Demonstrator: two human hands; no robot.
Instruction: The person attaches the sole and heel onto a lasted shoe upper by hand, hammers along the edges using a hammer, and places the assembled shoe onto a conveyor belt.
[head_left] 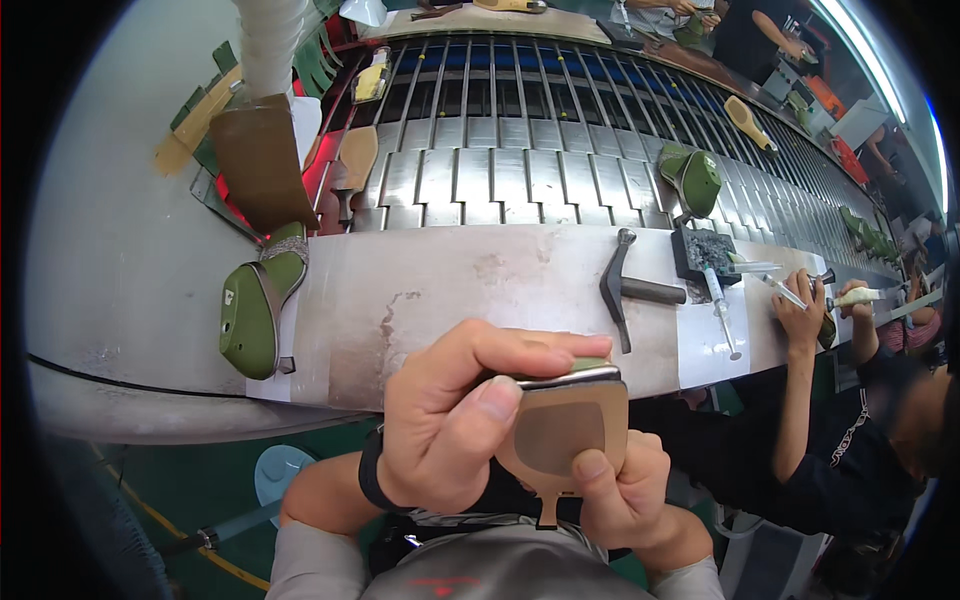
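Both my hands hold a high-heeled shoe [605,420], its tan sole with a grey patch turned toward me. A bit of green last and a shiny silvery edge show along its top. My left hand [440,415] is closed at the upper left, thumb against the edge and fingers over the top. My right hand [625,490] grips the lower right side, its thumb pressed on the sole. The slim part with a dark tip points down toward my lap. Beyond my hands, a hammer [652,290] lies on the bench.
On the pale bench [450,280], a green shoe last [255,310] carries a strapped shoe at left. A dark box [703,253] and syringes [718,305] sit at right, near a co-worker's hands [800,315]. Behind runs a slatted metal conveyor [500,175] with another green last [692,180].
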